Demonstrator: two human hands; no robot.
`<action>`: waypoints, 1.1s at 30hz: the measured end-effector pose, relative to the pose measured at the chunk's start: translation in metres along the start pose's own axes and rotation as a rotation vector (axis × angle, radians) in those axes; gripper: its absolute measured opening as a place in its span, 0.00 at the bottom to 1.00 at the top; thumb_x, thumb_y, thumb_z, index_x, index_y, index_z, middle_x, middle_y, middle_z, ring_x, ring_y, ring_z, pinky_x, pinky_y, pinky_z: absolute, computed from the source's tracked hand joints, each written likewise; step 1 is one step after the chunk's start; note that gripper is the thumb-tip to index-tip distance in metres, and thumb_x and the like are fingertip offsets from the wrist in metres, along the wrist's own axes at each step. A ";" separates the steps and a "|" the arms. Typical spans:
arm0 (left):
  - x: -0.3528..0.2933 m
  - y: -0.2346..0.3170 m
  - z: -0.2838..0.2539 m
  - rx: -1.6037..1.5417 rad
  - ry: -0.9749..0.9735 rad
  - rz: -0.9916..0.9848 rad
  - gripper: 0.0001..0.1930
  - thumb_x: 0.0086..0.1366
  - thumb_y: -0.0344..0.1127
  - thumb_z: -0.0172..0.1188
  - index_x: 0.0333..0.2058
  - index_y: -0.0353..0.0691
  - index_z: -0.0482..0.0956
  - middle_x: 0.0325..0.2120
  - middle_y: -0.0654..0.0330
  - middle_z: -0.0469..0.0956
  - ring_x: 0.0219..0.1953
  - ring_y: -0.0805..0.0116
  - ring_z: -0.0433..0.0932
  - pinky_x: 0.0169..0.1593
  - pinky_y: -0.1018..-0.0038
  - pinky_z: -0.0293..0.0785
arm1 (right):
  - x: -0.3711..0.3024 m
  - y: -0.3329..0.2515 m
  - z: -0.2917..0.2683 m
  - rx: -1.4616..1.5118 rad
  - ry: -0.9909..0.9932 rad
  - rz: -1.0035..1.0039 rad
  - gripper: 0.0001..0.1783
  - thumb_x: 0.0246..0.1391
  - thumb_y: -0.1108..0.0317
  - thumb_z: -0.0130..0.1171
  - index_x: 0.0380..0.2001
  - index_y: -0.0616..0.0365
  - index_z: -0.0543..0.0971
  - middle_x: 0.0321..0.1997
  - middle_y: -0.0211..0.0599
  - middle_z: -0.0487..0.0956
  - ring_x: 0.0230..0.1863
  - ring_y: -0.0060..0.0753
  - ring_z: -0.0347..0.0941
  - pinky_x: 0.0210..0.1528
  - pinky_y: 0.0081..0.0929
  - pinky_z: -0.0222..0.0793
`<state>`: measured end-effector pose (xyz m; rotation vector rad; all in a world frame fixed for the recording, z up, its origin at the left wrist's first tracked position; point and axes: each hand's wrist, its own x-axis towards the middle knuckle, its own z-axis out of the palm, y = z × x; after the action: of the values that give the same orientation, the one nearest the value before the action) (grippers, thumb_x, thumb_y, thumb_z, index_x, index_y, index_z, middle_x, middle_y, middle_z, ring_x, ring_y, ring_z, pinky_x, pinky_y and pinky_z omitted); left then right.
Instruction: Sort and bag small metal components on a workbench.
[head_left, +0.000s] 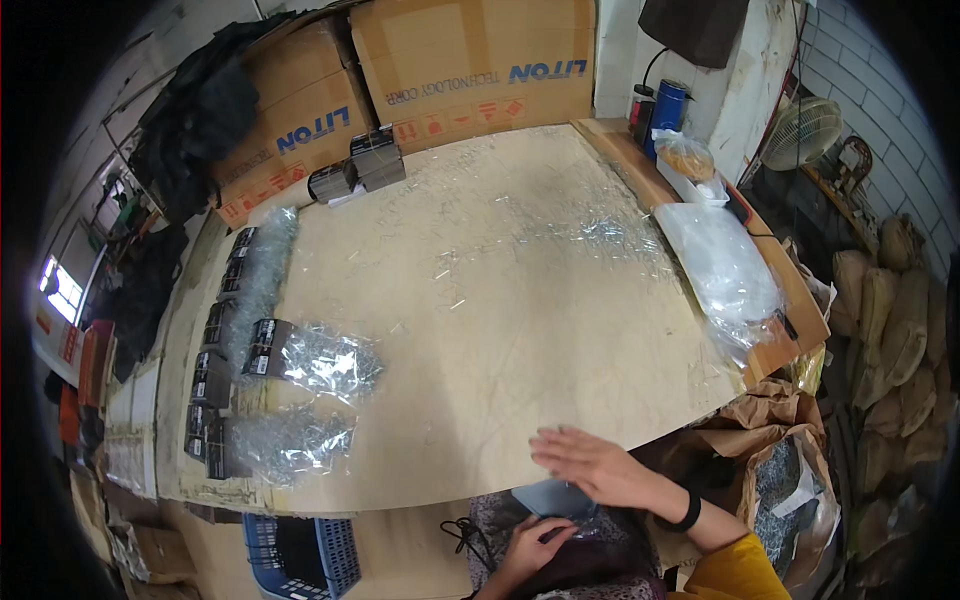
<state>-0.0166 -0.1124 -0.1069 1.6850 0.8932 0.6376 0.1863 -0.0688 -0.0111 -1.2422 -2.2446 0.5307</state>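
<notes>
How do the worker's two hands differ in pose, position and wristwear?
The right hand has extended fingers; the left hand has bent ones.
The right hand appears at the tabletop's near edge; the left hand is lower, nearer the lap.
The right hand has a black wristband; the left hand shows none.
Both are ungloved.

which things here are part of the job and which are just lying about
Likely part of the work:
translucent plastic at the left hand and right hand
loose shiny pieces
filled clear bags
dark boxes
flat clear plastic

Apparently just lying about:
fan
blue flask
blue basket
</notes>
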 end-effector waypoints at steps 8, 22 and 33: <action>-0.002 -0.002 -0.007 0.052 -0.018 0.008 0.07 0.53 0.32 0.67 0.32 0.40 0.83 0.30 0.60 0.82 0.30 0.66 0.78 0.38 0.73 0.74 | 0.026 0.018 -0.053 0.153 -0.036 -0.058 0.27 0.55 0.68 0.52 0.59 0.56 0.66 0.64 0.44 0.64 0.66 0.48 0.57 0.68 0.41 0.51; -0.009 -0.040 0.008 0.035 -0.001 0.011 0.05 0.57 0.32 0.64 0.32 0.40 0.82 0.27 0.54 0.80 0.26 0.64 0.78 0.35 0.73 0.74 | 0.203 0.198 -0.069 -0.403 -0.247 0.471 0.42 0.52 0.31 0.45 0.65 0.40 0.58 0.72 0.40 0.49 0.72 0.49 0.40 0.66 0.62 0.40; 0.004 -0.002 -0.004 -0.013 -0.055 -0.147 0.06 0.55 0.32 0.67 0.32 0.40 0.83 0.28 0.59 0.82 0.28 0.69 0.77 0.34 0.77 0.74 | 0.053 0.063 -0.044 -0.492 -0.187 0.073 0.31 0.54 0.60 0.55 0.62 0.45 0.62 0.69 0.41 0.56 0.70 0.45 0.48 0.66 0.56 0.46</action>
<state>-0.0178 -0.1066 -0.1079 1.6012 0.9610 0.4944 0.2302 0.0121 0.0014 -1.5692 -2.5933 0.1192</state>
